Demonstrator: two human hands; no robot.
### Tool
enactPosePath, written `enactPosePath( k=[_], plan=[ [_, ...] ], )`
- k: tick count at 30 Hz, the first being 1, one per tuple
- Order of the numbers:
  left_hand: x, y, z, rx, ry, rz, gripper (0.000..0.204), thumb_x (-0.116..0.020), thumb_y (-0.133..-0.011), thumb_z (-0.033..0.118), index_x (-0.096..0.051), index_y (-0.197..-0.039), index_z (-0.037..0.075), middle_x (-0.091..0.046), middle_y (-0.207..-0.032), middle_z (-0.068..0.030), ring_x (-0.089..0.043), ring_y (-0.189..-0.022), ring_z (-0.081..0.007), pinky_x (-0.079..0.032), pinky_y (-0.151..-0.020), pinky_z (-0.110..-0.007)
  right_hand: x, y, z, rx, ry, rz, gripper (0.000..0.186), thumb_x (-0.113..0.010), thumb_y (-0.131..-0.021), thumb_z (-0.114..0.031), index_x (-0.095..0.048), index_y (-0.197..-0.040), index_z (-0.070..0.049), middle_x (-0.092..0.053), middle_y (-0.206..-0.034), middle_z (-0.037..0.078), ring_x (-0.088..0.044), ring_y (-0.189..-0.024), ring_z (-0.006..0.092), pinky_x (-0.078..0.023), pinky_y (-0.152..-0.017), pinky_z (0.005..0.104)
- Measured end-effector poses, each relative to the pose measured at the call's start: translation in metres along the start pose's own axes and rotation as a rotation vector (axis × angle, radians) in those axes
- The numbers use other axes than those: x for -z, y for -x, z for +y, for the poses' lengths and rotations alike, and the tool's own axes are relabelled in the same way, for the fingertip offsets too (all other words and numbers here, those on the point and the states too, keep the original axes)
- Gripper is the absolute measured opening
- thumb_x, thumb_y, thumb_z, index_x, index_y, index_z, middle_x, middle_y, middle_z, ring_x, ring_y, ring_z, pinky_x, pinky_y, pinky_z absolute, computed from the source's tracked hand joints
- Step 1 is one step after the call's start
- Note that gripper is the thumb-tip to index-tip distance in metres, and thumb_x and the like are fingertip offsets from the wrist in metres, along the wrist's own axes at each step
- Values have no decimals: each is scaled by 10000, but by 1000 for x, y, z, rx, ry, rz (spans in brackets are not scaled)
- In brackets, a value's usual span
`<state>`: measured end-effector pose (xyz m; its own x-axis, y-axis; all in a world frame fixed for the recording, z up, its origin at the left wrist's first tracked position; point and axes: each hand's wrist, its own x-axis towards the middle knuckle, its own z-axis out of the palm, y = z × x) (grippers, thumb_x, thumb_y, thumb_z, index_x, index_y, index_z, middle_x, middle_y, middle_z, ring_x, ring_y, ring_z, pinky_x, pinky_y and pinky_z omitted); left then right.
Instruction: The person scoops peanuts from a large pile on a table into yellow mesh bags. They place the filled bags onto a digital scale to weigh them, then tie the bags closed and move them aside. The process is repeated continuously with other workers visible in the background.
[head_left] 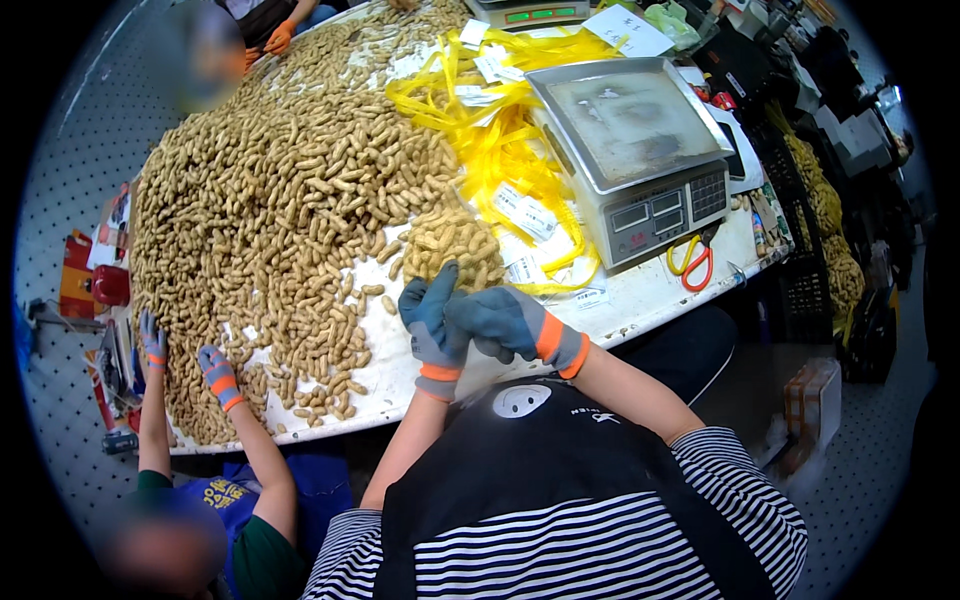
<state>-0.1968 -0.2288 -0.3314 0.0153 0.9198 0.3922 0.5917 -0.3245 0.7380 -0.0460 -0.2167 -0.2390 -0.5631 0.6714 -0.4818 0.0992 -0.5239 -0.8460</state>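
My left hand (pixel 432 318), in a blue-grey glove with an orange cuff, is closed at the table's near edge, its upper fingers against a heaped clump of peanuts (pixel 452 245). Pressed against it is my right hand (pixel 507 322), gloved alike, with its fingers curled in. Whatever the two hands grip between them is hidden by the gloves. The clump looks slightly yellower than the loose peanuts (pixel 290 190) around it; I cannot tell whether a net covers it. Yellow net strips with white labels (pixel 526 212) lie just beyond, to the right.
A weighing scale (pixel 630 120) stands right of the strips, with scissors (pixel 692 262) before it. At the left, a co-worker's gloved hands (pixel 218 372) touch the peanuts. Another person's orange gloves (pixel 280 38) show at the far side. Dark crates (pixel 805 250) stand beyond the table's right end.
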Motion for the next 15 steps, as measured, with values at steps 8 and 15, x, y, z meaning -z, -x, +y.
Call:
enactPosePath(
  k=[8, 15],
  plan=[
    [-5, -1, -21, 2, -54, 118, 438, -536, -787, 262, -564, -1125, -14, -572, -1073, -136, -437, -997, -253, -354, -885, -371, -3, -32, 35, 248, -64, -40, 189, -557, -829, -289, -654, -847, -128, -479, -520, -36, -409, -418, 60, -341, -389, 219],
    [-17, 0, -18, -4, -9, 22, 442, -536, -797, 228, -515, -1162, -22, -513, -1143, -155, -418, -1060, -272, -330, -921, -385, -33, -8, 7, 529, 4, -153, 322, -557, -769, -279, -606, -578, -23, -560, -496, 38, -536, -509, 123, -417, -527, 262]
  ],
)
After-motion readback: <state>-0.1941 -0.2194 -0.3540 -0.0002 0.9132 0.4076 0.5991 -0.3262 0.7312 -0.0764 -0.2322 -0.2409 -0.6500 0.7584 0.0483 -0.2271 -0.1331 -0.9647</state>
